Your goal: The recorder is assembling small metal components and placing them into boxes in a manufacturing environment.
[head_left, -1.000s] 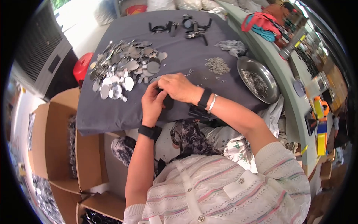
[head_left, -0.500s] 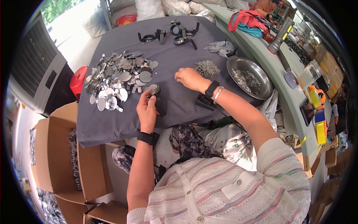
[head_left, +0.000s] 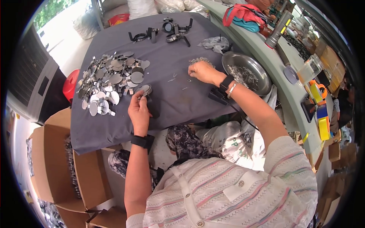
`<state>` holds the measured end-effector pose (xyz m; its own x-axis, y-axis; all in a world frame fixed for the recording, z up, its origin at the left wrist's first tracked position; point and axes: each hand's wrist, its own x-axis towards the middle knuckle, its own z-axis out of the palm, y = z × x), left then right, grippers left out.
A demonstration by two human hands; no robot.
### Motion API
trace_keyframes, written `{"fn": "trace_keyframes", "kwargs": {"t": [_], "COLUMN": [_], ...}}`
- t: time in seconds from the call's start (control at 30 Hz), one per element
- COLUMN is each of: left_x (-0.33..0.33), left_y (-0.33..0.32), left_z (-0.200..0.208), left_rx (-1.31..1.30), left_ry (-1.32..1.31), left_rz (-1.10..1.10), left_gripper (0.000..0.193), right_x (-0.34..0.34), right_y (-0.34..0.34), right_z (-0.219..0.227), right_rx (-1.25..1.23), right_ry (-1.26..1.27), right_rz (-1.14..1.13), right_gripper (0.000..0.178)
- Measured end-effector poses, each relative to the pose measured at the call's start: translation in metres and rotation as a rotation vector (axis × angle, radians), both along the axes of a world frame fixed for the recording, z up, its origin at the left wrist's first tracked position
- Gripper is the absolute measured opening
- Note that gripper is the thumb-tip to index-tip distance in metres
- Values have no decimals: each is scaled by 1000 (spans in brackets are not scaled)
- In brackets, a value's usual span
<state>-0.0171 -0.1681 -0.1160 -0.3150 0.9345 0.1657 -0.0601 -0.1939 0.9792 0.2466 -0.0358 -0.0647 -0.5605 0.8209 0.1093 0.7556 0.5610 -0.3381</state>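
Observation:
My left hand (head_left: 139, 113) is closed at the near part of the table, thumb and fingers on a round grey metal piece (head_left: 146, 89) with a dark rim. A dark shape beside the fingers is partly covered by them. Just short of a pile of small metal pins (head_left: 200, 60), my right hand (head_left: 205, 72) has its fingertips pinched together; whatever lies between them is too small to see. A few loose pins (head_left: 172, 78) lie on the cloth between my hands. Left of them spreads a heap of flat metal discs with tabs (head_left: 114, 78).
Black ring-shaped clamps with levers (head_left: 175, 36) stand at the far side of the dark cloth-covered table (head_left: 110, 133). On the right are a steel bowl (head_left: 266, 78) of pins and a crumpled plastic bag (head_left: 215, 44). An open cardboard box (head_left: 91, 174) stands at lower left.
My right hand has moved right, to the near side of the pin pile, uncovering loose pins on the cloth. My left hand keeps its hold. The whole view has shifted slightly.

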Motion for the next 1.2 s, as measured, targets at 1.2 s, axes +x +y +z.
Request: {"fn": "trace_keyframes", "kwargs": {"t": [1.2], "left_x": [-3], "left_y": [-1], "left_z": [-2], "left_rx": [26], "left_ry": [-18], "left_rz": [-56], "left_gripper": [23], "right_x": [-135], "right_y": [-69], "right_z": [-21], "right_rx": [388], "right_ry": [511], "right_rz": [393], "right_gripper": [13]}}
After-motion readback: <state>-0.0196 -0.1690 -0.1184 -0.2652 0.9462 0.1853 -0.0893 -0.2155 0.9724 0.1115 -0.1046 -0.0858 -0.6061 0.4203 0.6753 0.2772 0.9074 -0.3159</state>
